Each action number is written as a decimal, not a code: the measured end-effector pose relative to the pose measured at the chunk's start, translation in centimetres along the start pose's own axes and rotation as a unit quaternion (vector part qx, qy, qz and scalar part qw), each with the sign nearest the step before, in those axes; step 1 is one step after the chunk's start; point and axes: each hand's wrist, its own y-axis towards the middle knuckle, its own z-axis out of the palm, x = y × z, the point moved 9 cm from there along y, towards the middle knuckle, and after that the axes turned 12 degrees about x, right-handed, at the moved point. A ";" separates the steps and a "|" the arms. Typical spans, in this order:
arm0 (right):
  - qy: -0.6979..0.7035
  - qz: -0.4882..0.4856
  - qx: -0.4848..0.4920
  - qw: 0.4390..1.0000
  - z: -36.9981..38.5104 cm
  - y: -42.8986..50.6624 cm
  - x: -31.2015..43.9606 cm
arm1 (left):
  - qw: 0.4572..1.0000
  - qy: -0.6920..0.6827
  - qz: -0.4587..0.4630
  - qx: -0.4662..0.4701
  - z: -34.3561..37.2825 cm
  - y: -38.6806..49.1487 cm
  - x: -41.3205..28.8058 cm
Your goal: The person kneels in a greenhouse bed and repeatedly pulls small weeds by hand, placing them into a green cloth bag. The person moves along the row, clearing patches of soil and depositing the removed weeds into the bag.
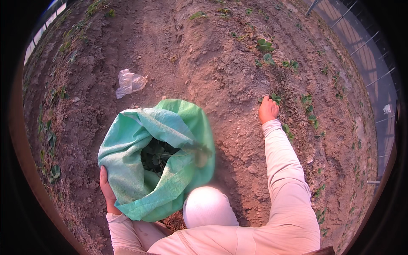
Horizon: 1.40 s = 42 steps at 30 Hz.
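A green woven sack point(127, 178) with its rim rolled outward stands before my left knee, and green leafy plants point(156, 156) show in its dark opening. My left hand point(107, 191) lies against the sack's lower left side, its fingers partly hidden by the cloth. Out to the right, my right hand point(268, 109) reaches down to the soil bed with its fingers closed at a small leafy green plant point(275, 98). Leaves show on both sides of the fingertips; the stem itself is hidden.
A crumpled whitish plastic piece point(131, 83) lies on the soil beyond the sack. Rows of small green plants point(264, 46) grow on the right bed and along the far left. A greyish sheet with metal rods point(366, 41) borders the right edge. My knee point(208, 208) is beside the sack.
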 end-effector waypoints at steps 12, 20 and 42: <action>0.063 0.013 0.017 0.998 -0.3 -1.5 -0.4 | 1.000 -0.001 0.007 -0.018 -1.1 0.2 0.4; 0.103 -0.103 0.097 0.985 -2.4 2.7 -3.0 | 1.000 0.021 0.001 -0.004 -1.3 0.2 0.5; 0.045 -0.069 0.232 0.969 1.7 8.2 -4.7 | 0.999 -0.010 -0.007 -0.042 -0.3 0.8 0.5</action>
